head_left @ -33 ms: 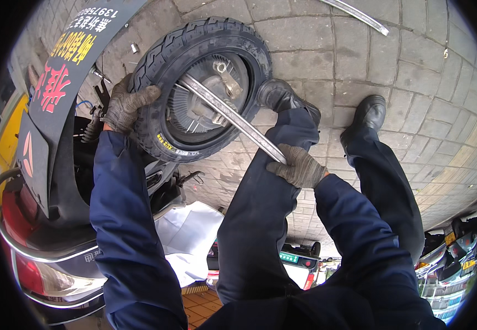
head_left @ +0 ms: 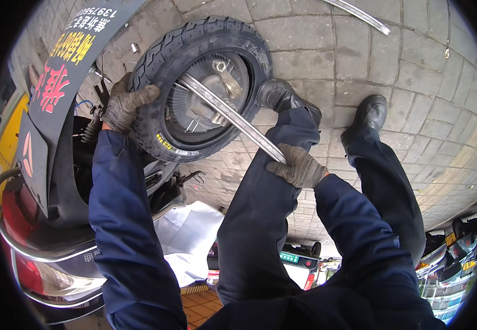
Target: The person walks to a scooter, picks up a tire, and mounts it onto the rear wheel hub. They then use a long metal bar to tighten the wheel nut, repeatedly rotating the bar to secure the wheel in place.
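Lever slants from your right hand, closed around its near end, up and leftward across the hub to the inner edge of the tyre. Your left hand, nearer that far end, grips the tyre's left side, just across from your left boot.

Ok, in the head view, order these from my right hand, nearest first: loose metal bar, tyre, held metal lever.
1. Held metal lever: in the right hand.
2. Tyre: ahead, to the left.
3. Loose metal bar: far ahead, right.
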Motion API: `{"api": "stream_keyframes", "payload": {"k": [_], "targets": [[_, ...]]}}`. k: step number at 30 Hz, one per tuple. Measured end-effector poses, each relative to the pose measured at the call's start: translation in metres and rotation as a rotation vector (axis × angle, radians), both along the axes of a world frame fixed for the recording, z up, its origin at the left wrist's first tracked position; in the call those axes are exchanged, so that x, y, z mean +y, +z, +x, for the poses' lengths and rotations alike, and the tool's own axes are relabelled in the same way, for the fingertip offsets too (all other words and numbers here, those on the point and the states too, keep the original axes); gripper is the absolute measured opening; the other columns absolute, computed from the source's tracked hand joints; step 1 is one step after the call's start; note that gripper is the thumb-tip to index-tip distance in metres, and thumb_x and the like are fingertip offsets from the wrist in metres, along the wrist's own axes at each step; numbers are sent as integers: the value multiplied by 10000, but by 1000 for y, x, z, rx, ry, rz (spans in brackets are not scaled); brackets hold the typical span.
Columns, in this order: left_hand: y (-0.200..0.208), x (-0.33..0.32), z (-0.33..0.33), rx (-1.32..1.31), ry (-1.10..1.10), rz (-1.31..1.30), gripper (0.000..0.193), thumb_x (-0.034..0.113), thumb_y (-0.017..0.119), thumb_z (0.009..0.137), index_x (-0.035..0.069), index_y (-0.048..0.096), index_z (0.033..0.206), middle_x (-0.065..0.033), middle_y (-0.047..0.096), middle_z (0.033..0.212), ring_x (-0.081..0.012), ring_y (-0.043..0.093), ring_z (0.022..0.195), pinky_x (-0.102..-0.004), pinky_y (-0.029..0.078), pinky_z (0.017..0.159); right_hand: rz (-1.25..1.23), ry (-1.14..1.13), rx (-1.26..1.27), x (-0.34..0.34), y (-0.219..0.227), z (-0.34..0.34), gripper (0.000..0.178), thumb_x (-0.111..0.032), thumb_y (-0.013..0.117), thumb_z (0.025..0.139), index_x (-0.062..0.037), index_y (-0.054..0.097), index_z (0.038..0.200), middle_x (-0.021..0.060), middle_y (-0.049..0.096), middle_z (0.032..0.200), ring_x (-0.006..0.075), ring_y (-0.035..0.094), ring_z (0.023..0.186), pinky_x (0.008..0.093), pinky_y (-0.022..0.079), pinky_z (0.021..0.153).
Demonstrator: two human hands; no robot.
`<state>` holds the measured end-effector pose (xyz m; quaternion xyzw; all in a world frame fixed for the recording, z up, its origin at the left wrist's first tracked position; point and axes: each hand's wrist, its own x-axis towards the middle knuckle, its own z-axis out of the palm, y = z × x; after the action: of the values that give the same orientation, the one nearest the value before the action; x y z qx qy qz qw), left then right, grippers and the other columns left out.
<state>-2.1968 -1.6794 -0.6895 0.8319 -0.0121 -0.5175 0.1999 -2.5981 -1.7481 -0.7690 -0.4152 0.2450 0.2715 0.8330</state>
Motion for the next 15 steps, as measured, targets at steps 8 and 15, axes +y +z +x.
{"api": "stream_keyframes", "payload": {"k": [8, 15], "targets": [[-1, -10, 0, 92, -9, -10, 859, 161, 841, 624, -81, 450, 1349, -137, 659, 1119, -234, 653, 940, -351, 542, 865, -38, -41, -21, 0, -2, -3, 338, -284, 697, 899, 1, 594, 1047, 192, 641, 878, 335, 619, 844, 397, 473, 771], [2, -12, -4, 106, 19, -2, 788, 145, 816, 639, -62, 489, 1326, -129, 665, 1112, -234, 655, 935, -370, 544, 870, -80, 38, 14, -6, 2, -7, 323, -278, 693, 905, 6, 600, 1028, 189, 637, 859, 320, 619, 819, 406, 476, 762]]}}
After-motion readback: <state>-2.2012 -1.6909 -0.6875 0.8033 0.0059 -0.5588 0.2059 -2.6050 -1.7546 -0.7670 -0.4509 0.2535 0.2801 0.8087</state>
